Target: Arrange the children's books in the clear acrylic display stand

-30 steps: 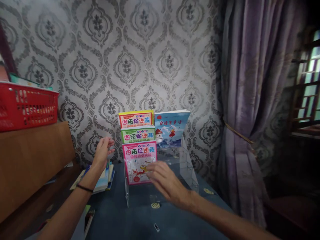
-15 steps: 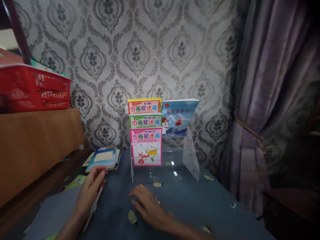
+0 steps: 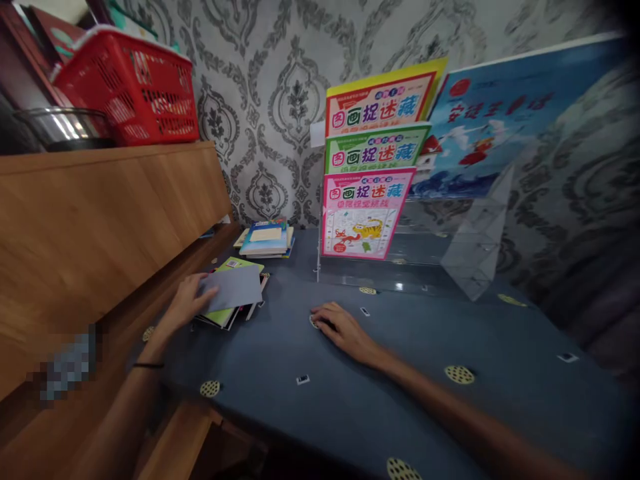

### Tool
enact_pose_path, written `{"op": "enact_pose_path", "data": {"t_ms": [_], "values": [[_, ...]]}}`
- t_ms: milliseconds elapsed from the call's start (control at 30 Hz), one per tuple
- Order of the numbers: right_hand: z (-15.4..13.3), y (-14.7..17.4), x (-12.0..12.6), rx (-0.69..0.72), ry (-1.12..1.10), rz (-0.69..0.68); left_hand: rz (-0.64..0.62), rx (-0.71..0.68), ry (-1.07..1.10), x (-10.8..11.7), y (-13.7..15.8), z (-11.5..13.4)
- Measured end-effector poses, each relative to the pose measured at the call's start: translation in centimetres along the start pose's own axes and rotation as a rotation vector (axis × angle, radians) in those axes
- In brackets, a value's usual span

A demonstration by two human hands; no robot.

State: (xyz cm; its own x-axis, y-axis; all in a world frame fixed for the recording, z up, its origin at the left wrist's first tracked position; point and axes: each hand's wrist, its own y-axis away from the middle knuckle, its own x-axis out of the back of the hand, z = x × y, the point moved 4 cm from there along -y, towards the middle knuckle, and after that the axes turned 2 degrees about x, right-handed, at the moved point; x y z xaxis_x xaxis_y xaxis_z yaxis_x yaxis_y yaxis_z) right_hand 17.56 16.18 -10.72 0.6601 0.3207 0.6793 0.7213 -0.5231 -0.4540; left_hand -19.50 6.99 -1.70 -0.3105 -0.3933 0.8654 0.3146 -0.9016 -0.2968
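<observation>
My left hand (image 3: 193, 300) is at the left edge of a plain grey book (image 3: 240, 287) that tops a small pile. Its thumb lies across the cover and its fingers are at the edge, closed on the book, partly hidden. Under it a green book (image 3: 253, 265) and several others stick out unevenly. My right hand (image 3: 345, 331) rests on the dark blue tablecloth with its fingers loosely bent and nothing in them. Beyond it stands a clear acrylic rack (image 3: 473, 250) holding pink (image 3: 365, 213), green (image 3: 377, 150) and yellow-edged (image 3: 383, 100) picture books and a blue storybook (image 3: 505, 120).
Another pile of books (image 3: 265, 239) sits at the back near the wall. On the left, a wooden cabinet (image 3: 110, 207) carries a red plastic basket (image 3: 135, 87) and a steel bowl (image 3: 70, 125). A purple-grey curtain (image 3: 575, 293) hangs at the right.
The view has swung left and down. My left hand has shifted from the pile's right side to the grey book's left edge. My right hand still rests on the cloth.
</observation>
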Motion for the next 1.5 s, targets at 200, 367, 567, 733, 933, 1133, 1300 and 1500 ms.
{"op": "enact_pose_path", "data": {"t_ms": [200, 367, 567, 733, 933, 1133, 1300, 1500], "values": [[0.0, 0.4, -0.1, -0.019, -0.018, 0.039, -0.24, -0.008, -0.4, -4.3, 2.0, 2.0], [0.3, 0.8, -0.2, -0.022, -0.02, 0.085, -0.18, -0.035, -0.545, -5.0, 2.3, 3.9], [-0.7, 1.2, 0.2, -0.094, -0.035, 0.081, -0.063, -0.182, -0.449, -5.5, 3.2, 5.6], [-1.7, 1.6, 0.7, -0.273, -0.17, 0.058, 0.03, -0.287, -0.246, -6.0, 4.7, 8.3], [-1.5, 1.6, 0.3, -0.263, -0.522, 0.144, -0.065, -0.428, 0.043, -6.7, 7.9, 15.9], [0.0, 1.3, 0.9, -0.376, -0.719, 0.316, -0.163, -0.364, 0.248, -5.4, 7.2, 19.9], [-0.3, 0.9, 1.2, -0.478, -0.888, 0.389, -0.09, -0.259, 0.601, -3.8, 3.6, 19.7], [-1.0, 1.1, 2.9, -0.551, -0.943, 0.302, -0.325, 0.01, 1.077, -10.0, 1.1, 17.4]]}}
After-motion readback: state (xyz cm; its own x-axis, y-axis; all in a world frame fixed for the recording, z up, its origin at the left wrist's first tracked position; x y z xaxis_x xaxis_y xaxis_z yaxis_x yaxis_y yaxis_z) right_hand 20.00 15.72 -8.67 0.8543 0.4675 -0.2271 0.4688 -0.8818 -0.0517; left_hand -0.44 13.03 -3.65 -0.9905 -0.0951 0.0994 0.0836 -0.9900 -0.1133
